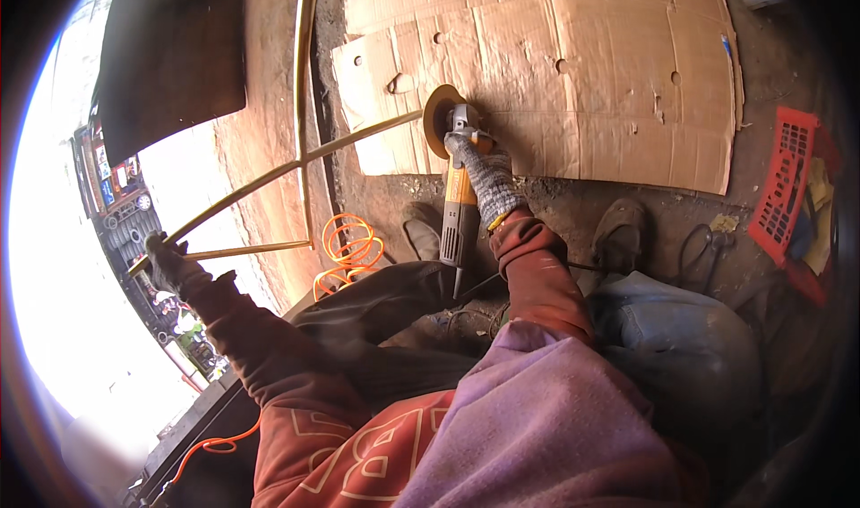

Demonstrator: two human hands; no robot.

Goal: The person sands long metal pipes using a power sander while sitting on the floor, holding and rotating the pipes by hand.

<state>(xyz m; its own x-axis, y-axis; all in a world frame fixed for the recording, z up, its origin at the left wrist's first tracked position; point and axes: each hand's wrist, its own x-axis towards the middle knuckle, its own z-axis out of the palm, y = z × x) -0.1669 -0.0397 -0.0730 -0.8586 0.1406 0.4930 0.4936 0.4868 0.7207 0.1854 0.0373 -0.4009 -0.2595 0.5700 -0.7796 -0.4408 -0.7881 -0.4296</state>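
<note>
A person wearing a red sweatshirt (367,445) is looking down at both gloved hands. The left hand (170,262), in a dark grey glove, is closing around the near left end of a long, thin metal bar (358,138). The bar is running away to the right, crossing a far-to-near metal strip (303,78), and its far end is meeting the left rim of a brown grinder disc (435,121); whether they are actually touching, I cannot tell. A shorter metal bar (255,249) is stretching from beside the left hand to the strip's near end.

The right hand (479,159), in a grey knit glove, is wrapping around the front of a yellow and grey angle grinder (460,205), whose body is pointing back toward the wearer.

Flattened cardboard (618,87) is covering the ground on the far side. An orange coiled hose (351,255) is lying between the forearms, and a red plastic crate (784,185) is sitting at the far right.
</note>
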